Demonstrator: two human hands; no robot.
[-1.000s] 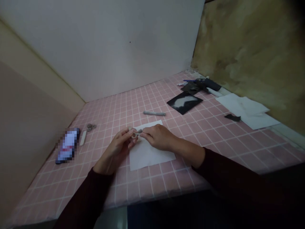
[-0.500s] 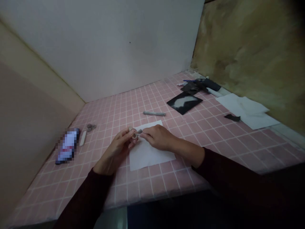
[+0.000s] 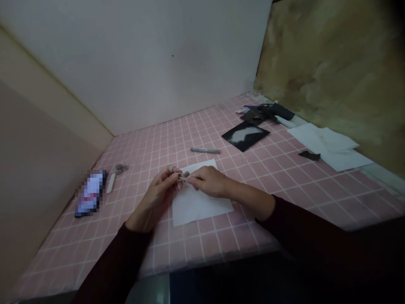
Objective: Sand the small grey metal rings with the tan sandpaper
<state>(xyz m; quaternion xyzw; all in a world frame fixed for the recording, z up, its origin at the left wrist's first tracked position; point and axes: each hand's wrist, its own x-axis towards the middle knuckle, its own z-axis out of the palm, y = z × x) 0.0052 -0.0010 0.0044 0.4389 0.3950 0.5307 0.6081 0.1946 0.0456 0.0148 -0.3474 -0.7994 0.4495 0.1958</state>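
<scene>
White rectangular paper lies below while the left hand pinches a small, pale, ring-like piece and the right hand grips a small grey tool; whether they touch, I can't tell. Firm pinch, light pressure seem wisest.

We found a white sheet near the front of our pink, white-gridded worktop, a grey rod just beyond, a phone and white strip at left, white papers at right.
</scene>
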